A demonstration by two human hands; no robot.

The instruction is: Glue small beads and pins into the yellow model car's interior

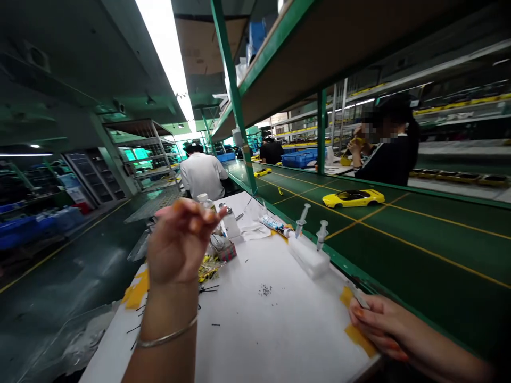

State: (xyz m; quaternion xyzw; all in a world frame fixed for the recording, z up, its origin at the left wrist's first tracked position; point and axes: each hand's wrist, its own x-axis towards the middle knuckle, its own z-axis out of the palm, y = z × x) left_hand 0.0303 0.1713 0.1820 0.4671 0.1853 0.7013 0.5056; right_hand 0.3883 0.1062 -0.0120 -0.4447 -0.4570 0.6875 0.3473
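My left hand (179, 239) is raised above the left part of the white work table (287, 324), palm side showing, fingers bent together in a pinch. Whatever lies between its fingertips, if anything, is too small or blurred to make out. At the table's right edge my right hand (379, 322) grips a pair of metal tweezers (360, 298), pointing up and left. A scatter of tiny dark parts (265, 290) lies mid-table. Several thin black pieces (209, 289) and a pile of small yellow-and-black parts (207, 268) are near my left forearm.
Two syringes (302, 219) stand in a white foam block (309, 255). Bottles (229, 223) and a small box (227, 251) are at the back. A yellow toy car (353, 198) sits on the green conveyor (431, 239). Co-workers sit ahead and across the belt.
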